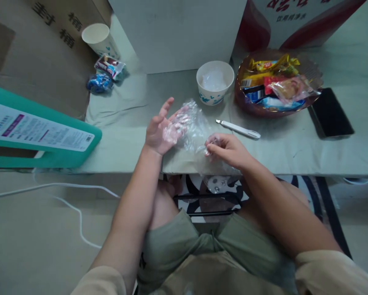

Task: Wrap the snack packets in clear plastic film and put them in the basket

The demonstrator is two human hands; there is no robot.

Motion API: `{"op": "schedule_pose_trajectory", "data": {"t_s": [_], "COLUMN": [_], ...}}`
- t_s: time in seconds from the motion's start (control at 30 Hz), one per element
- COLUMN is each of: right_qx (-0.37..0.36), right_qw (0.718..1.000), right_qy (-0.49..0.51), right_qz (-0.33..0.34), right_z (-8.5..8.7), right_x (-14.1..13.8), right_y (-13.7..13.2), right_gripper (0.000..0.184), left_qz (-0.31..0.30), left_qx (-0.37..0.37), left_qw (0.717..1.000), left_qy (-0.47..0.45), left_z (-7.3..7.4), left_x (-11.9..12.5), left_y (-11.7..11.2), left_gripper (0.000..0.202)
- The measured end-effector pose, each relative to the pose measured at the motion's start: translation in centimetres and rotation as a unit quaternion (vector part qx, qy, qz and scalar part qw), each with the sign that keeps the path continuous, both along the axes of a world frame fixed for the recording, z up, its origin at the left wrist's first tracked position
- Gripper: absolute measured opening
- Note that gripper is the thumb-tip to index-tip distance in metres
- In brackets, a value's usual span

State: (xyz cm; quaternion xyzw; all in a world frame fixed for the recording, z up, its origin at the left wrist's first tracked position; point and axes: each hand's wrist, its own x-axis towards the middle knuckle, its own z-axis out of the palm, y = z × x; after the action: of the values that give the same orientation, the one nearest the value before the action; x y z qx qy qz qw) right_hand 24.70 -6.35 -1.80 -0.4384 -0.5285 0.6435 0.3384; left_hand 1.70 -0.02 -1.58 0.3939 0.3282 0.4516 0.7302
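Note:
My left hand [159, 131] is open, palm turned up and fingers spread. Crumpled clear plastic film [193, 127] lies against its palm and fingertips; whether the film is a bag or a glove I cannot make out. At the table's front edge, my right hand [228, 150] pinches the other end of this film between thumb and fingers. Just beyond that hand lies a white utility knife [239, 129] with its short blade pointing left. Behind the film stands a paper cup [214, 96] with something whitish and translucent inside.
To the right are a brown bowl [243, 104] of wrapped snacks and a black phone [331, 114]. Boxes [186, 32] line the back. Another paper cup [100, 39] and two snack packs [105, 73] stand back left, near a green panel [88, 153]. White cables [73, 185] cross the floor.

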Motion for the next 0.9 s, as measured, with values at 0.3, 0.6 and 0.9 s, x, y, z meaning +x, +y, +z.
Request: {"op": "schedule_pose_trajectory", "data": {"t_s": [0.3,0.6,0.9], "right_qx": [0.033,0.035,0.187], "right_qw": [0.971,0.978,0.952], "right_qy": [-0.035,-0.005,-0.029], "right_qz": [-0.234,-0.206,-0.241], "right_z": [-1.5,-2.1,-2.6], "right_x": [-0.2,0.7,0.8], "right_y": [1.0,1.1,1.2], "right_gripper": [0.020,0.030,0.015], "left_qz": [-0.133,-0.005,-0.086], "left_qx": [-0.025,-0.003,-0.026], "left_qw": [0.970,0.988,0.991], "left_qy": [0.201,0.157,0.102], "left_z": [-1.3,-0.8,-0.5], "left_x": [4.4,2.5,0.9], "left_y": [-1.5,-0.4,-0.3], "left_gripper": [0.044,0.017,0.012]}}
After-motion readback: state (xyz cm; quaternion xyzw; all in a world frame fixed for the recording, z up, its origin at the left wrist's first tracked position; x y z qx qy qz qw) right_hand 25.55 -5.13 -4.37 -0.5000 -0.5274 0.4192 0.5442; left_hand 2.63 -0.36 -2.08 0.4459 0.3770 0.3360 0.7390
